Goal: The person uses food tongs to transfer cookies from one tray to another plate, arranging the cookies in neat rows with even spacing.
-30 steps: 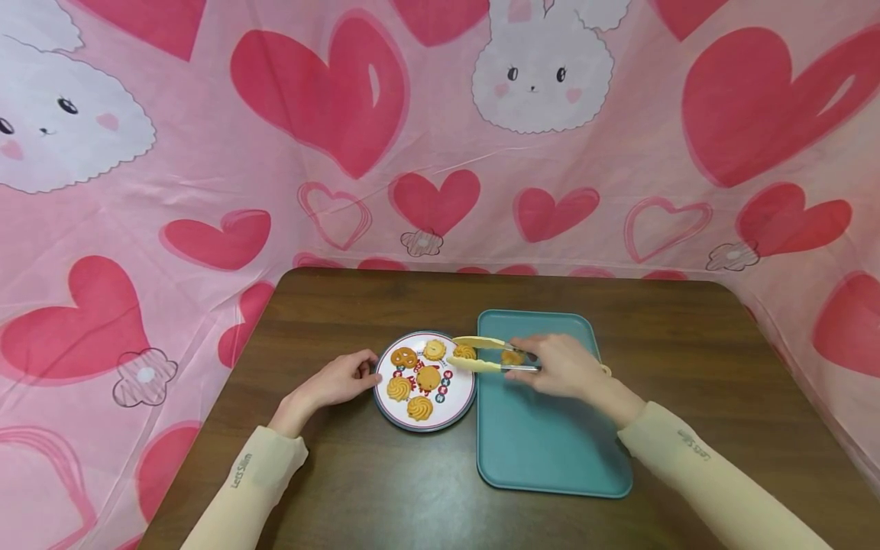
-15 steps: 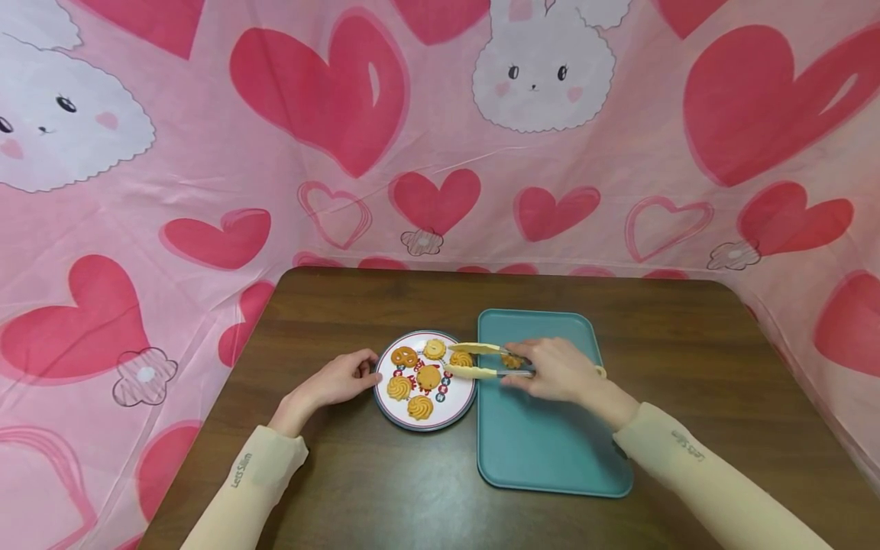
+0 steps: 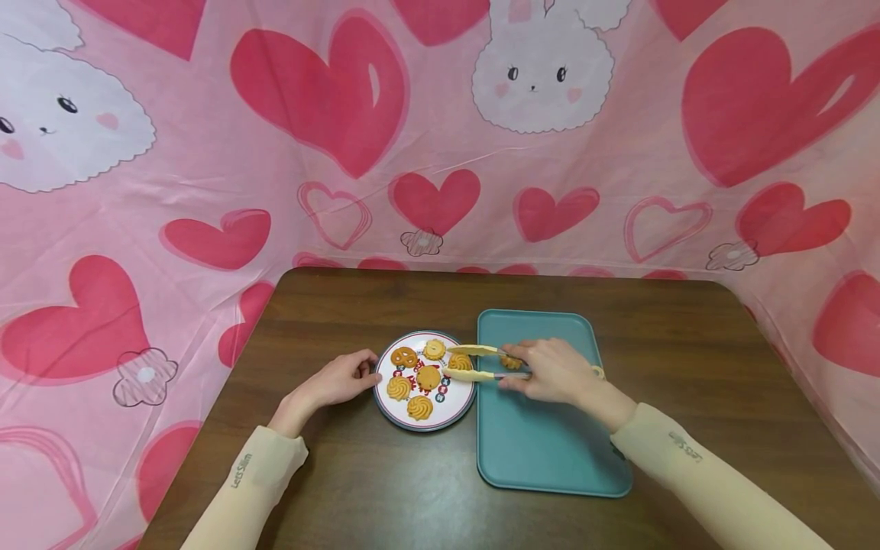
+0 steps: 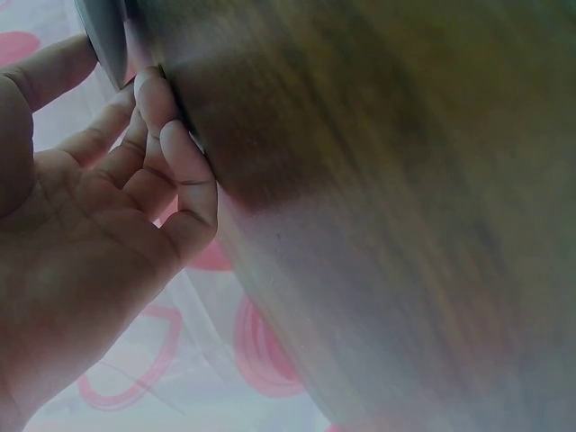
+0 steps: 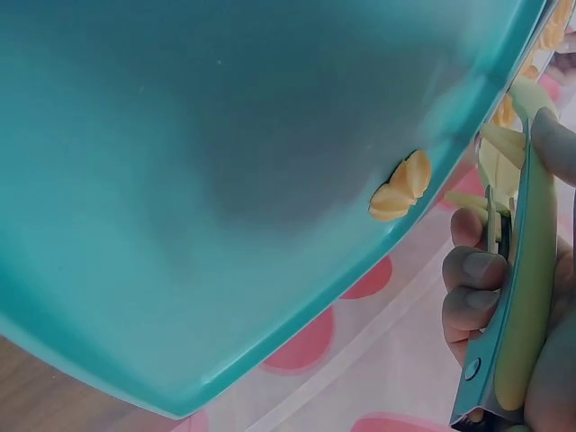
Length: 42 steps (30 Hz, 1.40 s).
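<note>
My left hand (image 3: 344, 377) holds the left rim of a round white plate (image 3: 448, 411), thumb and index finger at its edge in the left wrist view. On the plate lie a pretzel-shaped cookie (image 3: 404, 357) and several round or swirled cookies (image 3: 420, 408). My right hand (image 3: 558, 370) grips cream-tipped tongs (image 5: 531, 297) across the plate's right rim. Their two tips stand on either side of a swirl cookie (image 3: 459, 362). Beneath the right hand, another cookie (image 5: 401, 187) lies on the teal tray (image 3: 550, 451), partly hidden in the head view.
Tray and plate stand side by side on a brown wooden table (image 3: 330, 489). A pink cloth (image 3: 440, 137) with hearts and rabbits hangs behind and beside the table.
My right hand has shifted slightly left and the tongs' tips have come further over the plate, around the swirl cookie. The left hand and the plate have stayed put.
</note>
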Each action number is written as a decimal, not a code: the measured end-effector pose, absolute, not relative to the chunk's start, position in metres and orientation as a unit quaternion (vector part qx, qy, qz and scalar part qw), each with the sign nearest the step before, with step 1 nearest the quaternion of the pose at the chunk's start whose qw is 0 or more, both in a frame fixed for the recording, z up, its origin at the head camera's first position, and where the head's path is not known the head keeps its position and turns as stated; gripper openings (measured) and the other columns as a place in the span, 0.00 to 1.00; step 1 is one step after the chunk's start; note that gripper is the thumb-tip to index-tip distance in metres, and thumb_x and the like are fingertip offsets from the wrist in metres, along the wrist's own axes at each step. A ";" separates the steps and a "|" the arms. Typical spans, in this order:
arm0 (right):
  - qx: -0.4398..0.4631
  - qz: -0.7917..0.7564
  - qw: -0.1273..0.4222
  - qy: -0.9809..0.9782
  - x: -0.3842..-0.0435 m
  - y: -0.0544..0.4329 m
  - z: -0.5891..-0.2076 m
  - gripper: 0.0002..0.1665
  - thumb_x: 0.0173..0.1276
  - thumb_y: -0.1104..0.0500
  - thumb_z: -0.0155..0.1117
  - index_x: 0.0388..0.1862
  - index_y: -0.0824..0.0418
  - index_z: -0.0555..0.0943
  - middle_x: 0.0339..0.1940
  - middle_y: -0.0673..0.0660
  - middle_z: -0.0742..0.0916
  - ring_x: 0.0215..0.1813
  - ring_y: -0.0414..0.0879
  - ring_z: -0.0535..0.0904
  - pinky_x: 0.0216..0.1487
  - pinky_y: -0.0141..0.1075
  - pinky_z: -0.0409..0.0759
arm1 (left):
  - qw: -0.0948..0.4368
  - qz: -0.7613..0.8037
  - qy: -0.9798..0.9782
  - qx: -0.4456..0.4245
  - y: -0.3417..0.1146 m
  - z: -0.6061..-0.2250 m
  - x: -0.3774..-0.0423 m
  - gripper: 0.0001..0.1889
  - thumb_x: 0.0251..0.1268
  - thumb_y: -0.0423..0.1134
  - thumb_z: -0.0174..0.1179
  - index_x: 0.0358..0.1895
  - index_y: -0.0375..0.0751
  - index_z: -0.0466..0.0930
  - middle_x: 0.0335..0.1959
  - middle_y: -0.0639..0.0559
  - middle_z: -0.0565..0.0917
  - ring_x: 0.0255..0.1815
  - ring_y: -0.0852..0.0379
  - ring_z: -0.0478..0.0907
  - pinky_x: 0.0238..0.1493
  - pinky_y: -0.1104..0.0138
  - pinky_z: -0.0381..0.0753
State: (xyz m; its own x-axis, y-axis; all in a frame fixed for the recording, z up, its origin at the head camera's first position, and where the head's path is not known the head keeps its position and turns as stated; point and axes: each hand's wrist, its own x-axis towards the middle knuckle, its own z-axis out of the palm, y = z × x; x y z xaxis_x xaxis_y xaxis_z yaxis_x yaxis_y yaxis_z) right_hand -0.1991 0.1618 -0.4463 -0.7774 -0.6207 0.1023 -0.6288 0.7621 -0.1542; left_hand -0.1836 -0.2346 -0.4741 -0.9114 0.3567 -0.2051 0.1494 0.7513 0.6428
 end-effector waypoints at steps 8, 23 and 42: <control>0.333 0.091 0.020 -0.938 -0.200 0.162 -0.447 0.38 0.56 0.35 0.73 0.60 0.55 0.83 0.45 0.53 0.88 0.30 0.42 0.81 0.31 0.39 0.79 | 0.158 0.320 0.924 0.135 -0.233 -0.474 -0.185 0.16 0.69 0.42 0.63 0.54 0.39 0.78 0.30 0.52 0.74 0.30 0.56 0.71 0.32 0.63 0.69; 0.332 0.087 0.019 -0.939 -0.201 0.163 -0.448 0.39 0.56 0.33 0.73 0.60 0.55 0.83 0.42 0.52 0.88 0.22 0.36 0.71 0.24 0.32 0.71 | 0.153 0.317 0.925 0.140 -0.232 -0.473 -0.185 0.15 0.68 0.41 0.63 0.53 0.38 0.78 0.29 0.53 0.74 0.29 0.57 0.70 0.32 0.63 0.69; 0.332 0.109 0.033 -0.936 -0.202 0.178 -0.441 0.45 0.54 0.31 0.73 0.62 0.59 0.81 0.43 0.56 0.88 0.22 0.35 0.72 0.28 0.36 0.74 | 0.155 0.319 0.925 0.138 -0.232 -0.472 -0.184 0.15 0.69 0.41 0.63 0.53 0.38 0.78 0.29 0.52 0.74 0.29 0.56 0.70 0.32 0.63 0.69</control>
